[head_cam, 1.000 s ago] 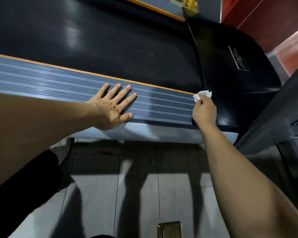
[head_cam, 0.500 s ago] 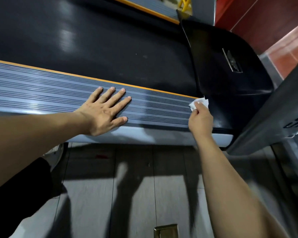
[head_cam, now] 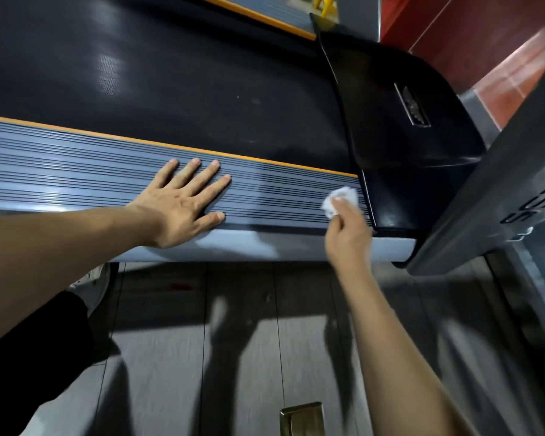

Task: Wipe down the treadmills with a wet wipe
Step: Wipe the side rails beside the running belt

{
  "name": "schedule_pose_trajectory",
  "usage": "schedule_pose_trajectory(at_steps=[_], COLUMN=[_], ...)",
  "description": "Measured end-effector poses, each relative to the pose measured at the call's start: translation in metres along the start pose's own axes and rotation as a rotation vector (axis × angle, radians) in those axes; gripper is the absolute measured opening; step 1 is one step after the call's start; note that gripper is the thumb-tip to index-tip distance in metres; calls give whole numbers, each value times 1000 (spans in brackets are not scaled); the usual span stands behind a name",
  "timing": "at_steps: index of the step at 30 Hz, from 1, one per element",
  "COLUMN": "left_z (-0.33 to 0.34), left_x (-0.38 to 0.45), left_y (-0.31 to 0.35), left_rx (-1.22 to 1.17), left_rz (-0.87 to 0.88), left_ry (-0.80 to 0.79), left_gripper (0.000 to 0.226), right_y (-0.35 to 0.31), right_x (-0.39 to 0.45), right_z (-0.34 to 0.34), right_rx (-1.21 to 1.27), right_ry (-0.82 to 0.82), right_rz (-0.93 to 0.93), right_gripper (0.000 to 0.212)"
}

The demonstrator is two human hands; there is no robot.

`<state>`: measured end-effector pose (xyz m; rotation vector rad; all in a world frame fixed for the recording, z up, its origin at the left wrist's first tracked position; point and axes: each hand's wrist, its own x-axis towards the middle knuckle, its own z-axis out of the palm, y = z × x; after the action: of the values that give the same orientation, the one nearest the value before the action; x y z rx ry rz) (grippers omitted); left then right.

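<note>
Crumpled wet wipe (head_cam: 340, 199), pinched in the right hand (head_cam: 348, 237), lies on the treadmill's ribbed side rail (head_cam: 76, 171) just left of the black motor cover (head_cam: 400, 127). Left hand (head_cam: 183, 202) — flat, fingers spread — braces on the rail. Risk: the small wad likely skips grooves or slips from the pinch.

Left hand (head_cam: 183, 204) flat on side rail (head_cam: 76, 171); wipe (head_cam: 340, 199) further right.

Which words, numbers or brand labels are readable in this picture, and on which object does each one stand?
Dark characters on the grey upright at the right edge: cut off by the frame and seen at an angle, not readable.
Metal badge on the black motor cover: too small and blurred to read.
No other text visible.
</note>
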<state>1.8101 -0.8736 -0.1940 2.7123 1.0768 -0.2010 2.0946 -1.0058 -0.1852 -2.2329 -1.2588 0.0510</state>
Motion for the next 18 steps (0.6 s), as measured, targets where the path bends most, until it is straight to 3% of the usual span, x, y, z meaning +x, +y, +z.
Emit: schedule_pose_trajectory(at_steps=[3, 4, 7, 9, 11, 15, 16, 18], left_z=[-1, -1, -1, -1, -1, -3, -3, -2], left_x=[-1, -1, 0, -1, -1, -2, -2, -1], left_y=[0, 0, 0, 0, 0, 0, 0, 0], left_rx=[9, 9, 4, 8, 9, -5, -7, -2], left_rz=[-3, -3, -4, -3, -1, 4, 5, 5], left_ry=[-6, -9, -3, -3, -8, -19, -18, -15], left_gripper=[88, 89, 89, 89, 89, 90, 90, 90], right_y=[-10, -3, 33, 34, 7, -21, -10, 19], right_x=[-27, -23, -5, -5, -21, -61, -58, -45], right_z=[8, 4, -16, -13, 4, 22, 19, 7], right_rx=[22, 10, 18, 60, 93, 61, 42, 17], right_ry=[-159, -145, 46, 146, 182, -4, -5, 91], right_rz=[-305, -300, 35, 158, 129, -278, -292, -129], right_gripper=[47, 47, 41, 41, 44, 51, 51, 47])
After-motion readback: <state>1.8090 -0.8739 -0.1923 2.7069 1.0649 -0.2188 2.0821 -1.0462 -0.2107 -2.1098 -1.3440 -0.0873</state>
